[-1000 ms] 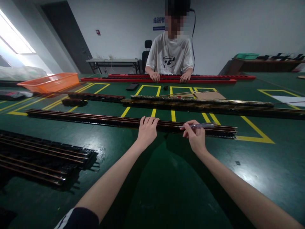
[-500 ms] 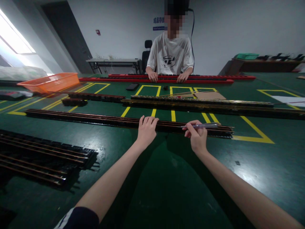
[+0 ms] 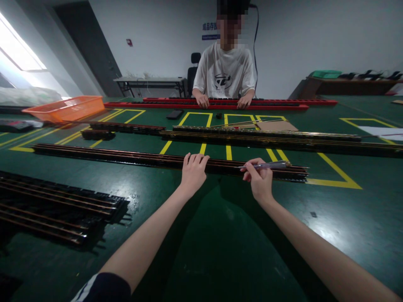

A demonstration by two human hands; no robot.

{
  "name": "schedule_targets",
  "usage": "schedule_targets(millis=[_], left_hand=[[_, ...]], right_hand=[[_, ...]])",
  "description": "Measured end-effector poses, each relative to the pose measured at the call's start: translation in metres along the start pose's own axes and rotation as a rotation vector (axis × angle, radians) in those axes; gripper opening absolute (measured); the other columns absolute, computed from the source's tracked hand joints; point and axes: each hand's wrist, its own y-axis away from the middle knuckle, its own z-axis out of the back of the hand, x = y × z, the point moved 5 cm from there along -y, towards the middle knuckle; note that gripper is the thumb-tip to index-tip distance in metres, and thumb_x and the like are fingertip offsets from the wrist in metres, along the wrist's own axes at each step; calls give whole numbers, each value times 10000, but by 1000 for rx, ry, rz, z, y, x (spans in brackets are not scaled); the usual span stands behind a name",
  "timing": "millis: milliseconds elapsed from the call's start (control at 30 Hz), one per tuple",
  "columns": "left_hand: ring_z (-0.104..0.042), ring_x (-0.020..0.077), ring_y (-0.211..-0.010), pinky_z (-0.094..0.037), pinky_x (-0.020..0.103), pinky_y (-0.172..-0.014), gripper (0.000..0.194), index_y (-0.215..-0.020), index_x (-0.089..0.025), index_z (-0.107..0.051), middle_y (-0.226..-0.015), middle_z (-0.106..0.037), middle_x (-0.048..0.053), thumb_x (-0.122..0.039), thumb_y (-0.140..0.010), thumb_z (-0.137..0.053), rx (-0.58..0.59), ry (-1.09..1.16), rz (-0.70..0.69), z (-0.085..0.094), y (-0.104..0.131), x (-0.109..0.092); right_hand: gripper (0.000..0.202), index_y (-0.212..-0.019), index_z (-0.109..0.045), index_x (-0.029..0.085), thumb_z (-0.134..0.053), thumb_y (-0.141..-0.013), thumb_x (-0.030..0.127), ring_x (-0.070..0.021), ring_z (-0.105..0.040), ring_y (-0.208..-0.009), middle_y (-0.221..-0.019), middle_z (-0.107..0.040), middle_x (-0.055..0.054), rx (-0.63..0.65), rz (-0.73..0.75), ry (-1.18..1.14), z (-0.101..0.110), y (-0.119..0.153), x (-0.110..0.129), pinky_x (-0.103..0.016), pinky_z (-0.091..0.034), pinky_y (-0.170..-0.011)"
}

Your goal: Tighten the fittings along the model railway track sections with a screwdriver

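Observation:
A long dark rail (image 3: 132, 157) with copper-coloured strips along it lies across the green table in front of me. The fingers of my left hand (image 3: 193, 176) rest on its middle, stretched out and slightly apart. Farther right, my right hand (image 3: 260, 180) is closed around the clear handle of a screwdriver (image 3: 273, 165). The thin shaft points left, just over the rail; whether its tip touches the strips cannot be made out.
Several similar rails (image 3: 63, 201) lie at the near left. Beyond my rail are more long strips (image 3: 267, 137), a cardboard piece (image 3: 278, 126) and an orange basket (image 3: 67, 110). Across the table, a person in a white shirt (image 3: 225, 73) has both hands at red rails (image 3: 273, 106).
My right hand and the screwdriver have shifted very slightly left. My left hand stays in place on the rail. The other person's right-side hand has moved slightly.

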Motion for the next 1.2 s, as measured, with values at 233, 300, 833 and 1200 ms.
schedule_targets(millis=[233,300,833,1200], left_hand=[[-586,260,-1121,-366,514,-1085,441,-1147,-186,-650,-1155,-672,93,-18,-844,-378,-30,-15,45,1,0,3],[-589,261,-1116,-373,522,-1079,449,-1138,-196,-654,-1145,-677,89,-13,-837,-377,-40,-10,52,0,0,3],[-554,208,-1184,-386,444,-1090,434,-1239,-171,-572,-1226,-641,77,-71,-859,-390,95,169,-35,-2,-2,7],[-564,231,-1124,-405,435,-1036,332,-1221,-149,-568,-1182,-638,93,-259,-924,-466,81,96,-63,-6,-2,6]], right_hand=[[149,-735,-538,193,-572,-825,308,-92,-512,-441,-619,-619,-1,-12,-2,-43,0,-1,-2,-223,-381,-420],[149,-733,-532,194,-575,-820,307,-89,-509,-432,-608,-616,3,-34,-15,-56,1,-1,-3,-219,-377,-412],[141,-752,-529,195,-566,-835,303,-89,-530,-441,-624,-611,7,15,4,0,-1,-2,-3,-221,-385,-416],[147,-752,-525,196,-557,-838,311,-90,-528,-450,-633,-606,1,33,15,7,-1,-1,-2,-226,-383,-419]])
